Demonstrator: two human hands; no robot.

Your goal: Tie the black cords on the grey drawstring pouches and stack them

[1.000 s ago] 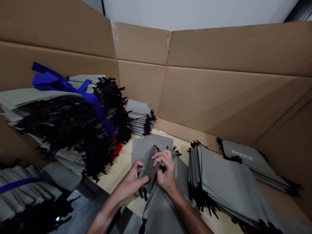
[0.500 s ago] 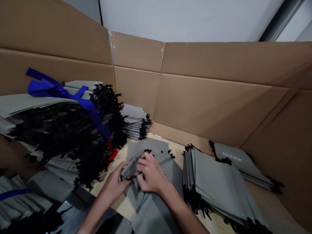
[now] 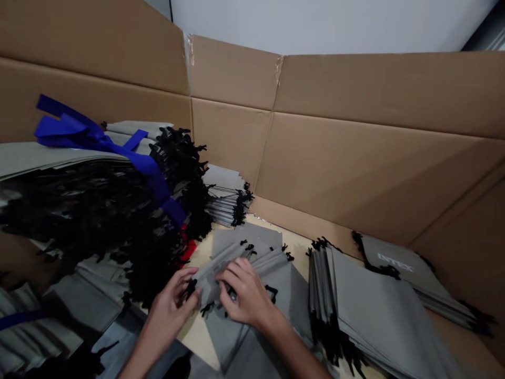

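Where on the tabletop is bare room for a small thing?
Narrow patches of pale tabletop show between the left hand and the grey pieces, between the red item and the back sheet, and between that sheet and the right stack. It is crowded under the right hand and at the blue-strapped pile.

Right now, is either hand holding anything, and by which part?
A grey bag: the left hand appears to hold its left end, at the black cord. The right hand is on its middle; whether it grips cannot be told.
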